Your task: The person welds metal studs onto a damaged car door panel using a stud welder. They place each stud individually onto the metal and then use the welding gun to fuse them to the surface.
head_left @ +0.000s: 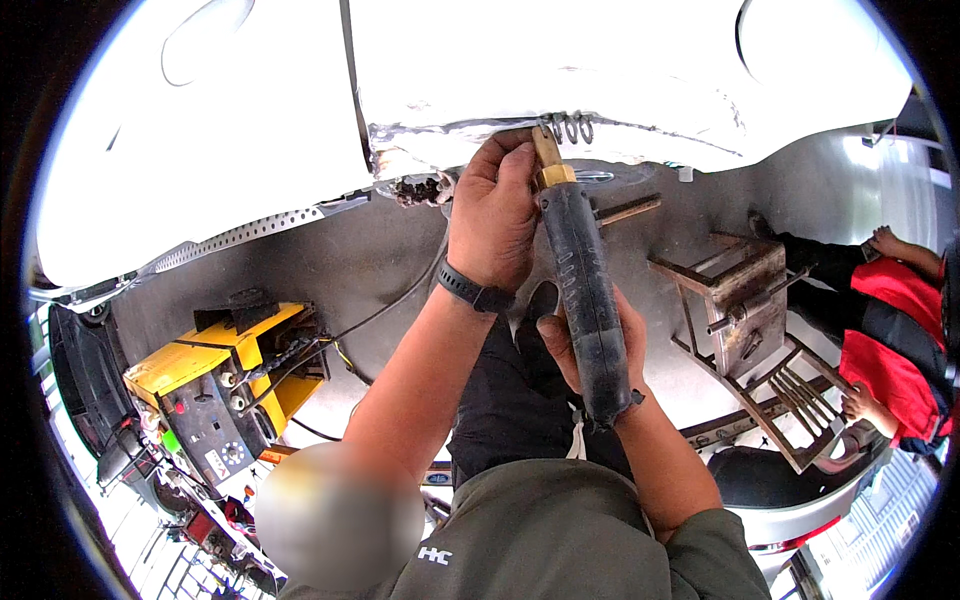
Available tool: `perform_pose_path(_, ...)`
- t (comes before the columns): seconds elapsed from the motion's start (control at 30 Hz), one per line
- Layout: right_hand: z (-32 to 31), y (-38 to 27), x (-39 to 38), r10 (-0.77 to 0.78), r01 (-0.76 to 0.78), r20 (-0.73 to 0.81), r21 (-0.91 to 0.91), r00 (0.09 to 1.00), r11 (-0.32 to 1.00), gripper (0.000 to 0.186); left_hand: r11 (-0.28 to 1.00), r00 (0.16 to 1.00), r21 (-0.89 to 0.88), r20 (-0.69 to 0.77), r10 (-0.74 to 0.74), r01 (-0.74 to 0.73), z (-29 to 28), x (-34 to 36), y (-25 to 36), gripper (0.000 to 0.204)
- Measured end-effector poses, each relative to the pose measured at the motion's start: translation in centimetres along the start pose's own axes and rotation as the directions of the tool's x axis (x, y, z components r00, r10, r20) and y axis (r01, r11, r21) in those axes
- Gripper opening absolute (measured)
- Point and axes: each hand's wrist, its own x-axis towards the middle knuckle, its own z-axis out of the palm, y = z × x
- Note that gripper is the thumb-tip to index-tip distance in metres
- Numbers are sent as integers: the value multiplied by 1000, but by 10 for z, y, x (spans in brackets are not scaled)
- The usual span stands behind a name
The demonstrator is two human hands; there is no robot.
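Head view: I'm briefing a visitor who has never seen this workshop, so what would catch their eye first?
First, the long black tool with a brass tip at centre, held in the right hand and steadied near its tip by the left hand, its tip up against the bared edge of a white car body panel. Next, the yellow machine at lower left and a person in red at right.
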Motion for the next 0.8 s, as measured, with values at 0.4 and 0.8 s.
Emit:
perform_pose_path(0.4,1,-10,0,17,-19,-34,-40,999,999,49,459,728,596,349,591,-659,-10,6,-9,24)
perform_pose_path(0.8,5,-8,-3,9,-12,-76,-47,997,999,40,982,980,-35,-64,-187,185,-41,-25,-16,23)
